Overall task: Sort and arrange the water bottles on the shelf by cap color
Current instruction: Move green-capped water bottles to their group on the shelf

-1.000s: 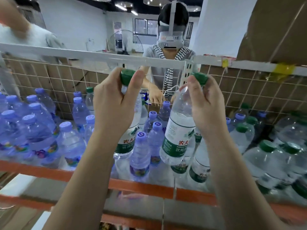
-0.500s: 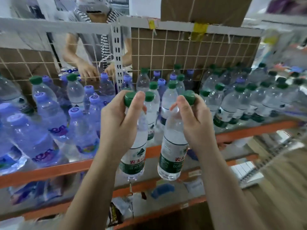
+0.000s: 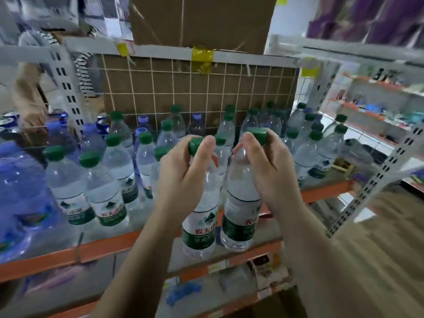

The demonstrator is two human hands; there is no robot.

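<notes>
My left hand [image 3: 181, 171] grips a green-capped water bottle [image 3: 200, 228] by its neck, just under the cap. My right hand [image 3: 267, 166] holds a second green-capped bottle [image 3: 239, 221] the same way. Both bottles hang side by side in front of the orange shelf edge [image 3: 107, 246]. On the shelf stand several green-capped bottles [image 3: 104, 187] in the middle and right [image 3: 309, 157]. Blue-tinted bottles with purple caps [image 3: 20, 180] fill the far left, and a few purple caps [image 3: 142, 131] show among the green ones at the back.
A wire grid backed with cardboard [image 3: 197, 92] closes the shelf's rear. A cardboard box [image 3: 199, 19] sits on top. A perforated grey upright [image 3: 376, 173] slants at the right. Behind the grid on the left stands a person in a striped shirt [image 3: 85, 72]. Lower shelves hold packets.
The view has swung right along the shelf, from the purple-capped section to the green-capped one. Both hands carried their green-capped bottles along, keeping the same grip near the caps.
</notes>
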